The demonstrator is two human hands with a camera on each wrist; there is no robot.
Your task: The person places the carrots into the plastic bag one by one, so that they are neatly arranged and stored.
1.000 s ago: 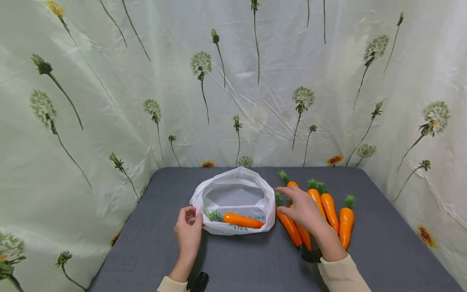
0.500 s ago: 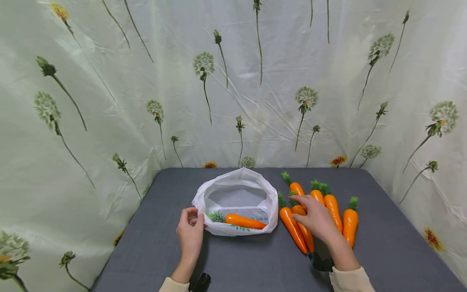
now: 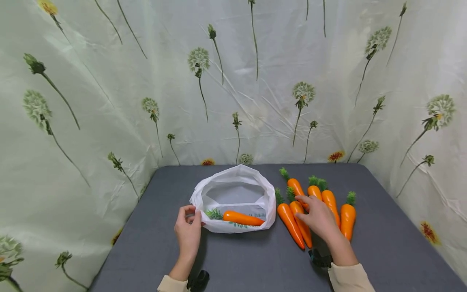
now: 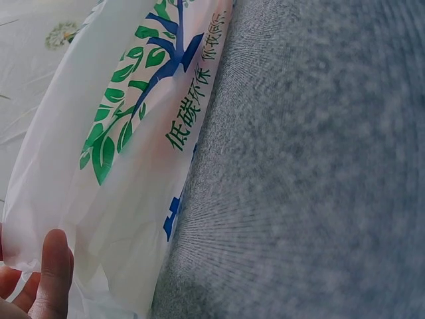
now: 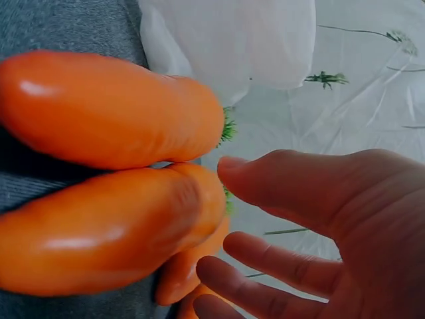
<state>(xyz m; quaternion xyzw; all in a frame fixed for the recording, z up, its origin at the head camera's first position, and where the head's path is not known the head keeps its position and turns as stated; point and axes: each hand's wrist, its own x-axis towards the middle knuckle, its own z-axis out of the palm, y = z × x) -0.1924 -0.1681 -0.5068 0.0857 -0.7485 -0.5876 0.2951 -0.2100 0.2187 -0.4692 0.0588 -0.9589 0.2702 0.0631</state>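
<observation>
At right, the right hand (image 3: 318, 215), fingers (image 5: 285, 262) parted, seemingly empty, is risking brushing crowded carrots (image 3: 290, 223) astray; the left hand (image 3: 188, 232) is pinching the bag (image 3: 270, 202).

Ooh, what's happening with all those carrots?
A person's left hand is pinching the edge of a white plastic bag. One carrot lies inside it. Six more carrots lie on the grey table, to the bag's right. The right hand is over them, thumb and fingers apart, not gripping any.
</observation>
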